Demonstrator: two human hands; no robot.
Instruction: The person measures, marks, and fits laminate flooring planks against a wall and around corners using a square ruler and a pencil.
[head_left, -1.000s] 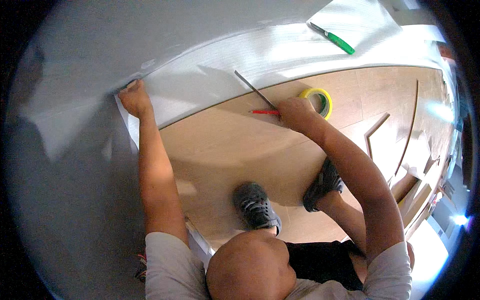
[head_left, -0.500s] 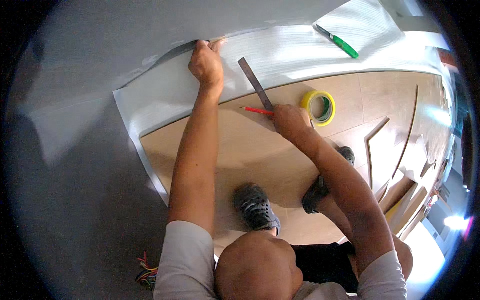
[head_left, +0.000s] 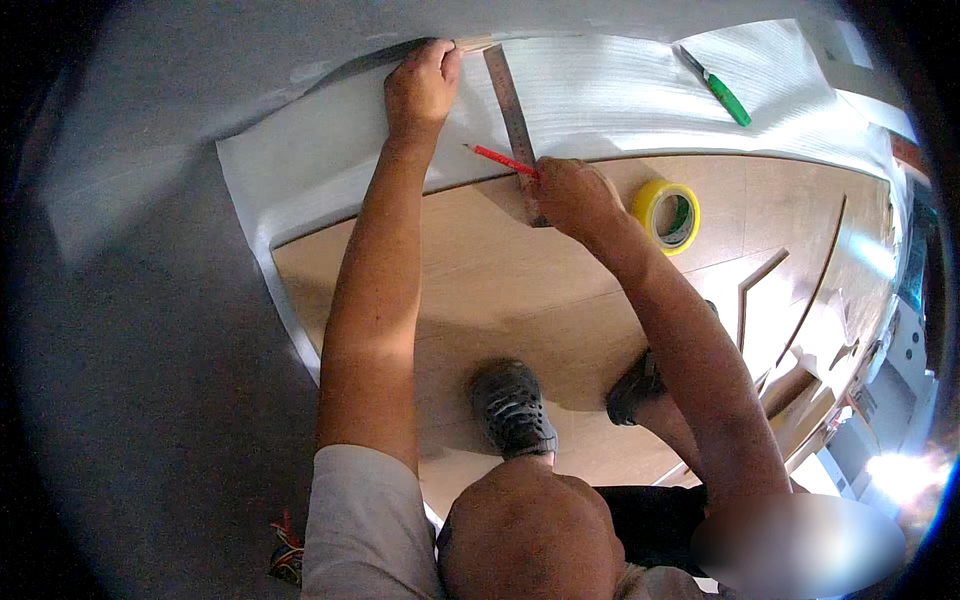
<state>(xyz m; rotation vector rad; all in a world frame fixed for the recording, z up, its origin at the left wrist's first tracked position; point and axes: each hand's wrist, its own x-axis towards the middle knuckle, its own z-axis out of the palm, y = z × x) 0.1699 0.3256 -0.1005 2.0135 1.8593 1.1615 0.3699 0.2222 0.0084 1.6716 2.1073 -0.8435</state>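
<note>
My left hand (head_left: 418, 95) is closed at the wall, its fingertips pinching the end of a thin light-wood strip (head_left: 475, 44). How far the strip runs under the fingers is hidden. My right hand (head_left: 580, 198) grips a steel ruler (head_left: 513, 110) and a red pencil (head_left: 495, 156). The ruler crosses the white foam underlay (head_left: 600, 95), its far end beside the wood strip and its near end over the laminate flooring (head_left: 450, 255). The pencil's tip points left, toward my left forearm.
A yellow tape roll (head_left: 690, 217) sits on the laminate, right of my right hand. A green-handled knife (head_left: 725, 98) lies on the underlay. Cut flooring pieces (head_left: 765, 275) are at the right, coloured wires (head_left: 286, 550) at lower left. My shoes (head_left: 510, 405) rest on the laminate.
My right hand has pushed the ruler forward, bringing its far end up to the wood strip and setting it straighter. The pencil has moved with it. My left hand remains at the wall.
</note>
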